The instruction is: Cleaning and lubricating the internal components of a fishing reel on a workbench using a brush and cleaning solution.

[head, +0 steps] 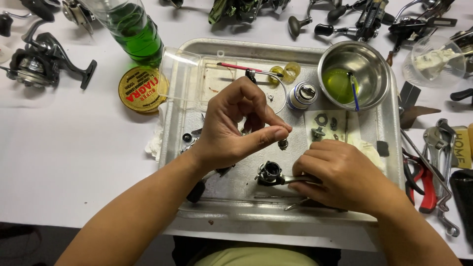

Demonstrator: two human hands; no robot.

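Round yellow spool label (143, 89) beside tray (394, 128); left hand (231, 125) fingertips pinched together.

Pinched part (282, 129) too small

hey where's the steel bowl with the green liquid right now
In the head view, the steel bowl sits at the far right corner of the metal tray, beside the small white can.

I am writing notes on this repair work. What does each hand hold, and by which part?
The right hand holds a dark reel part by its metal stem. The left hand pinches its fingers together; anything between them is too small to tell.
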